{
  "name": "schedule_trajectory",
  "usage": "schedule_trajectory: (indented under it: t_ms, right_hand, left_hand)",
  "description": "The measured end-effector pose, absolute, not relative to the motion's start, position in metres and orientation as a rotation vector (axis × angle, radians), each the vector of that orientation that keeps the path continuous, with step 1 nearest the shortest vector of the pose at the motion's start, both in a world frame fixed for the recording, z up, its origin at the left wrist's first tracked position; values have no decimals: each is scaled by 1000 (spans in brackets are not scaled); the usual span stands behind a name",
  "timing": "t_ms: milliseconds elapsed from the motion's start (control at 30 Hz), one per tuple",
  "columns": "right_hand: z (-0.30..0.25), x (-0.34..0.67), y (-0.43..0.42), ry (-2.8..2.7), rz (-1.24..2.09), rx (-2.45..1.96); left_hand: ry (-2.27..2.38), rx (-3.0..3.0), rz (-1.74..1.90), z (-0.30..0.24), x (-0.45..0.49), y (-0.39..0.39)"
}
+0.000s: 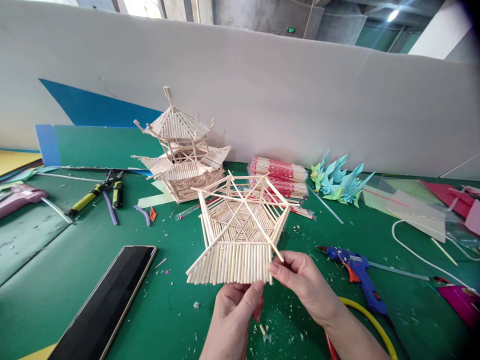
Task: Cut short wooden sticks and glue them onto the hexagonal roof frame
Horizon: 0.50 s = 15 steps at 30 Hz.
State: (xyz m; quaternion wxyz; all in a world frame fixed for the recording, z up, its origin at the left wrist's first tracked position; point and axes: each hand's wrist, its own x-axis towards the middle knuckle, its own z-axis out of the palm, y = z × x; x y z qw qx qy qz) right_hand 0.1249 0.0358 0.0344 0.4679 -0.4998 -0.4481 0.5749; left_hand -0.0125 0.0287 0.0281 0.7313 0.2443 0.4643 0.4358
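A hexagonal pavilion model (232,262) of thin wooden sticks is held up in front of me. A slatted roof panel slopes along its near side, and bare sticks cross over its open frame. My left hand (238,312) grips the lower edge of that panel, thumb on top and fingers bent underneath. At the panel's right corner, my right hand (300,280) pinches the end of a stick (275,250) between thumb and fingers. Behind stands a two-tiered stick pagoda (183,167) with a pointed roof.
Right of me lie a blue glue gun (354,272) and a yellow-and-red handled tool (369,315). Packs of sticks (279,170) and folded blue paper (339,180) are behind. A phone (105,300), pliers (101,192) and a pink glue gun (22,197) lie left.
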Motion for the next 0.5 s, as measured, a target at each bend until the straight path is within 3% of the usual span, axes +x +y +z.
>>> schedule_trajectory:
  t_ms: [500]
  right_hand:
    - [37, 125, 38, -1098, 1425, -1220]
  left_hand:
    - [1032, 550, 951, 29, -12, 28]
